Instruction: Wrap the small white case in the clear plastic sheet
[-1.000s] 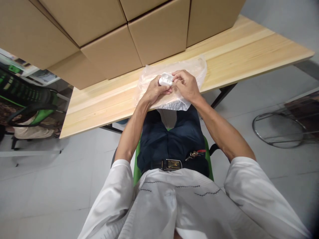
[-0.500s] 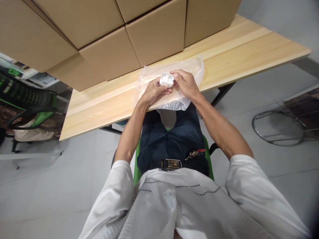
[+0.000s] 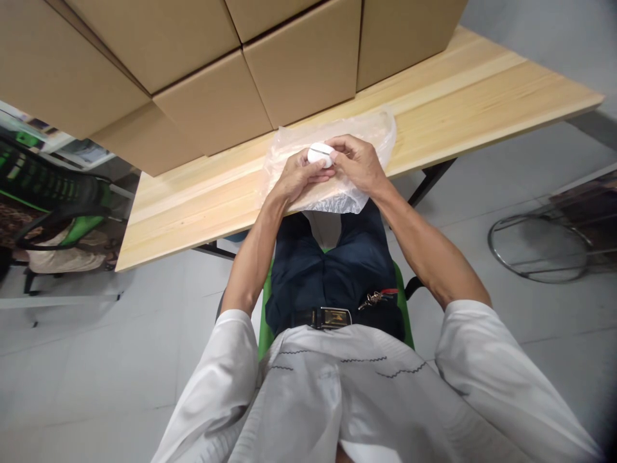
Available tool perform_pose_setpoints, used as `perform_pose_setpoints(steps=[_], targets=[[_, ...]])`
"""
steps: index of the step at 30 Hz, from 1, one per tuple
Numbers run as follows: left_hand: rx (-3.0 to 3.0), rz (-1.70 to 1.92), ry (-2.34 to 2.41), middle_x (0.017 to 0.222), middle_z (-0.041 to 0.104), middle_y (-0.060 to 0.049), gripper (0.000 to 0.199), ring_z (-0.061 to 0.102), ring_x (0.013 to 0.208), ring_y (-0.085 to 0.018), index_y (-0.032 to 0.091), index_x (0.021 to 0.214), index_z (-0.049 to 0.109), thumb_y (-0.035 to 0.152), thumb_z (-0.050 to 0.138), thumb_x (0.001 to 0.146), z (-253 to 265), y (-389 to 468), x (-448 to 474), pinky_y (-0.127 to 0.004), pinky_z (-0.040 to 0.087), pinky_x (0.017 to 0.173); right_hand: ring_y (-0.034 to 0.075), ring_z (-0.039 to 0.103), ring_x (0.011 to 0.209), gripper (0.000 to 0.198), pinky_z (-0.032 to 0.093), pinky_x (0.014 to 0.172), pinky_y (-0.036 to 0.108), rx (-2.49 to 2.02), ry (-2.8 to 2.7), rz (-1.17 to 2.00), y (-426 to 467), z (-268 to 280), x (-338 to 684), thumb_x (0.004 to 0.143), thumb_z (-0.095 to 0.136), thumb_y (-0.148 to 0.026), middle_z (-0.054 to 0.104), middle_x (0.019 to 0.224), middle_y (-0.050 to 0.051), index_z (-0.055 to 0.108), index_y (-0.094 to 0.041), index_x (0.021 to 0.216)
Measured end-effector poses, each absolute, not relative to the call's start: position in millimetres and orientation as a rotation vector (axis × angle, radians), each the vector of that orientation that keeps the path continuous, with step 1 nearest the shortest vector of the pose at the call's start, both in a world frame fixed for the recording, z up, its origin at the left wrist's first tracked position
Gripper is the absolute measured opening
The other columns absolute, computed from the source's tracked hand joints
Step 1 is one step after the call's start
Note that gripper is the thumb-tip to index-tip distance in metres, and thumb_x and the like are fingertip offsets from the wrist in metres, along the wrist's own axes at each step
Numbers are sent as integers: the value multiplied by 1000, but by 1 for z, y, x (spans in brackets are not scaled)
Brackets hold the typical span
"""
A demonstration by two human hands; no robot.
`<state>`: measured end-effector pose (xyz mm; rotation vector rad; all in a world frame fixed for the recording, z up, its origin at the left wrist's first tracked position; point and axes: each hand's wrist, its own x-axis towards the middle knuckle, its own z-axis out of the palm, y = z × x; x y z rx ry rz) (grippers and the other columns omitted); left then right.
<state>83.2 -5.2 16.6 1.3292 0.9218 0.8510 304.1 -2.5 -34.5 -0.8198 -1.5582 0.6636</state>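
A small white earbud case (image 3: 318,152) is held between my two hands, over the near part of the table. Its lid looks almost closed, with a dark line showing along the seam. My left hand (image 3: 299,175) grips it from the left, thumb on the near side and fingers curled beneath. From the right, my right hand (image 3: 357,159) pinches the case's right end with thumb and forefinger. Under both hands lies a clear plastic bag (image 3: 380,135), which hangs slightly over the table's front edge.
Large cardboard boxes (image 3: 303,71) stand stacked along the back of the wooden table (image 3: 482,83). A black and green chair (image 3: 62,199) with a partly visible person is at the left. On the floor at the right is a round metal-framed stool (image 3: 535,247).
The earbud case's lid, standing open before, has come down to nearly closed. My right hand's fingers have shifted slightly over the case; my left hand keeps its hold.
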Motion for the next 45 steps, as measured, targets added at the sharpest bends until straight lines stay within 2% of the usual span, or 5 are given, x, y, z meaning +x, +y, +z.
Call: perform_pose_setpoints(steps=[10,15,27,32,45], targets=[[1317,844,950,122,98,-11,66,101,119,-28,20,159,77,50,107,107,21,-6,85,-39,82,111,32,88,124,52,77,118,56,-785,-1549,690,-2,-35,304,109,89,-84,92,122,4,91,-35,125],[1303,832,940,118,97,-10,74,101,118,-28,22,165,71,62,103,112,19,-5,86,-40,82,111,31,89,117,51,78,112,54,-813,-1571,691,-2,-38,303,108,90,-83,92,118,3,89,-35,127],[1259,855,956,112,98,-13,74,102,122,-33,22,157,78,85,82,119,26,-6,97,-36,83,104,30,87,107,57,80,107,52,-941,-1597,626,-14,-22,297,110,84,-91,89,109,4,87,-36,127],[1263,855,967,108,98,-12,75,102,122,-34,21,153,80,86,86,117,26,-7,94,-36,83,104,31,87,111,48,79,108,53,-938,-1578,628,-13,-25,298,112,85,-80,89,113,4,87,-35,129],[1308,887,1006,104,94,-3,69,98,96,-22,22,159,76,39,110,101,23,-10,89,-37,83,103,34,87,122,36,79,110,57,-908,-1597,641,-12,-31,298,109,84,-59,91,124,7,89,-34,134]])
